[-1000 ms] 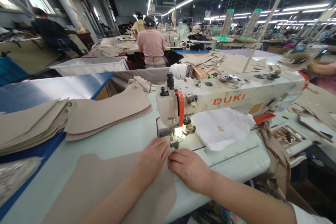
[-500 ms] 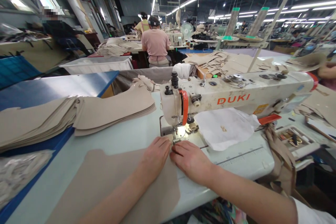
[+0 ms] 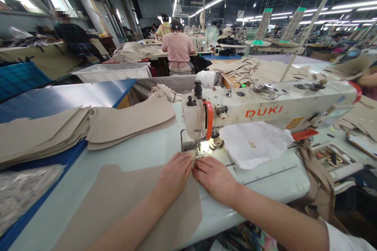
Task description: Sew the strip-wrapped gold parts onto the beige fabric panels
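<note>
A beige cut fabric piece (image 3: 118, 200) lies flat on the pale table in front of a white DUKI sewing machine (image 3: 265, 108). My left hand (image 3: 173, 176) rests palm down on the fabric's far edge, fingers together, just short of the presser foot (image 3: 200, 153). My right hand (image 3: 215, 178) lies beside it, fingertips touching the same edge under the lit needle area. Both hands press the fabric against the machine bed.
Stacks of beige cut pieces (image 3: 88, 127) lie at the left on the table and a blue board. A white cloth (image 3: 255, 143) sits under the machine arm. A beige strip (image 3: 315, 176) hangs at the right. Other people sit at stations behind.
Both hands have slid the fabric edge a little farther toward the needle. The view has shifted slightly left.
</note>
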`<state>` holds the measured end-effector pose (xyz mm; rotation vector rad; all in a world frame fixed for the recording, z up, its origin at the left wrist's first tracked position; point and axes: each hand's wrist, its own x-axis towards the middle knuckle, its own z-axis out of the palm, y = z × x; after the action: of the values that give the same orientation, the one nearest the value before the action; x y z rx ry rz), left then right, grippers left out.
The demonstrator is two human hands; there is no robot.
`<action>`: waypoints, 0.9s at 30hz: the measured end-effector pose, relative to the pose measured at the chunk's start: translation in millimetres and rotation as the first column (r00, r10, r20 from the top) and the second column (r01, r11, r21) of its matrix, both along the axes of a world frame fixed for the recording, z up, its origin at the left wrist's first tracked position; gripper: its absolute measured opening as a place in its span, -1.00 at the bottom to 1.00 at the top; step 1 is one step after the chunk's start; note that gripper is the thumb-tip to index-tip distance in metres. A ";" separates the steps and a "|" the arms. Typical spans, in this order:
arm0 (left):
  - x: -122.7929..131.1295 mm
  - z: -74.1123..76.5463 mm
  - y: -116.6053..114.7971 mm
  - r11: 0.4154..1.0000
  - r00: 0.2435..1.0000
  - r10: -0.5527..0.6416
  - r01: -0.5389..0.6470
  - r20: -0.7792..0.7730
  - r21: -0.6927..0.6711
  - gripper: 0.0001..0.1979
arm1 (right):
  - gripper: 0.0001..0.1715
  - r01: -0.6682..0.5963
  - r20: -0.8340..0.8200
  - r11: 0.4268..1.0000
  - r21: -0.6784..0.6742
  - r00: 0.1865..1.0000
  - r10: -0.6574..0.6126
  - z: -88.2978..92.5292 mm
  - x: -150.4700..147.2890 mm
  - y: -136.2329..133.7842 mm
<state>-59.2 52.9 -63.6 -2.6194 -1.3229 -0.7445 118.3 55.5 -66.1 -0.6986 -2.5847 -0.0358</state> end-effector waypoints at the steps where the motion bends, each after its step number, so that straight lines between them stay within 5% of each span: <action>1: 0.2 0.1 0.0 1.000 1.000 -0.001 0.001 0.001 0.012 -0.77 | -0.89 0.003 -0.005 1.000 -0.003 1.000 -0.003 -1.0 0.1 0.0; 19: -0.2 0.8 0.4 0.997 0.996 -0.025 0.031 -0.082 0.071 -0.71 | -0.88 0.015 -0.059 0.999 -0.037 0.998 -0.018 -2.8 -0.8 -0.6; 27: -3.2 0.4 -1.9 0.999 0.999 -0.009 0.008 -0.041 -0.037 -0.71 | -0.88 0.046 -0.073 0.998 -0.035 0.996 -0.048 4.4 -2.1 -0.3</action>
<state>-62.4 51.0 -63.2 -2.6554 -1.3281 -0.6695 116.2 55.2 -61.7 -0.7582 -2.5034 0.0177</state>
